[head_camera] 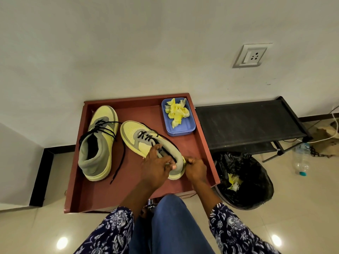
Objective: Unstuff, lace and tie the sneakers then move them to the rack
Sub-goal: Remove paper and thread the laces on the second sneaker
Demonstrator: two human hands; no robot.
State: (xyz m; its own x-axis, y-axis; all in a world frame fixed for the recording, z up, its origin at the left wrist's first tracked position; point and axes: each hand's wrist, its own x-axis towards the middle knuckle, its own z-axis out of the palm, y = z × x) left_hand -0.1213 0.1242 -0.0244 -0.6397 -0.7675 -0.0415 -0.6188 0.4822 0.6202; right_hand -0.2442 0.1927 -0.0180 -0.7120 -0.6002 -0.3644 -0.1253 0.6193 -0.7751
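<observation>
Two yellow and grey sneakers lie on a reddish-brown tray table (102,195). The left sneaker (99,143) stands upright with loose black laces (120,158) trailing over the tray. The right sneaker (145,142) is tilted, toe pointing away. My left hand (156,165) grips its collar and tongue, fingers curled into the opening. At the heel, my right hand (195,168) has its fingers curled against the heel edge. A black rack (247,123) stands to the right of the tray.
A blue plastic tray (187,127) with crumpled yellow paper (177,111) sits at the table's back right corner. A bin with a black liner (245,180) holds more yellow paper. A plastic bottle (301,160) lies on the floor at right. My knee in blue jeans is below.
</observation>
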